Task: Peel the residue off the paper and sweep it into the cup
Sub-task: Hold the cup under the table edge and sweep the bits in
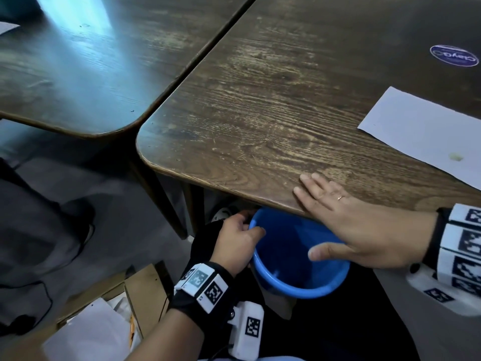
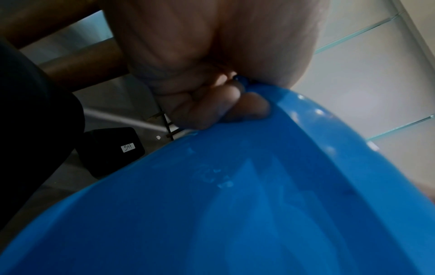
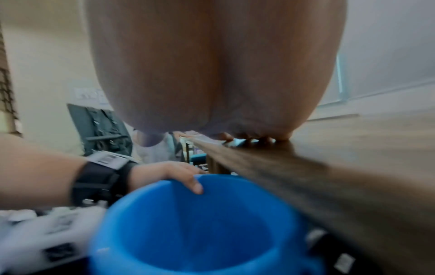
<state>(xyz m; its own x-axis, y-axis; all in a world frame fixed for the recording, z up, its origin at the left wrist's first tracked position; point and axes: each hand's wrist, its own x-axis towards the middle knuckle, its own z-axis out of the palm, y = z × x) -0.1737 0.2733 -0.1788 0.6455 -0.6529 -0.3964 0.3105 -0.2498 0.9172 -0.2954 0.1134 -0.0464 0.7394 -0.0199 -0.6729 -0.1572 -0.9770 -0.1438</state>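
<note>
the blue cup [image 1: 299, 277] hangs just below the near edge of the tabletop [image 1: 273, 113], its mouth tucked partly under that edge. the left hand [image 1: 235, 246] is the grip on it: fingers curled outside the rim, thumb hooked inside, pinching the wall. the right hand [image 1: 359, 225] lies flat and spread, fingers on the wood above the cup, thumb hanging over its mouth, holding nothing.

the cup looks like thin, smooth plastic, light and a bit flexible, so a rim pinch probably carries it fine, though it could twist if knocked. the paper [image 1: 426, 136] lies on the tabletop well to the right of the cup, with a small pale-green residue [image 1: 456, 156] spot on it. that bit looks small and soft, likely clingy; a fingernail at its edge seems the way to lift it. the sheet is light and may slide when swept.

a round dark sticker [image 1: 454, 56] far beyond the cup reads, upside down, something like "clayco". in the left wrist view a small white label [image 2: 128, 147] on a black box beside the cup reads "547".
</note>
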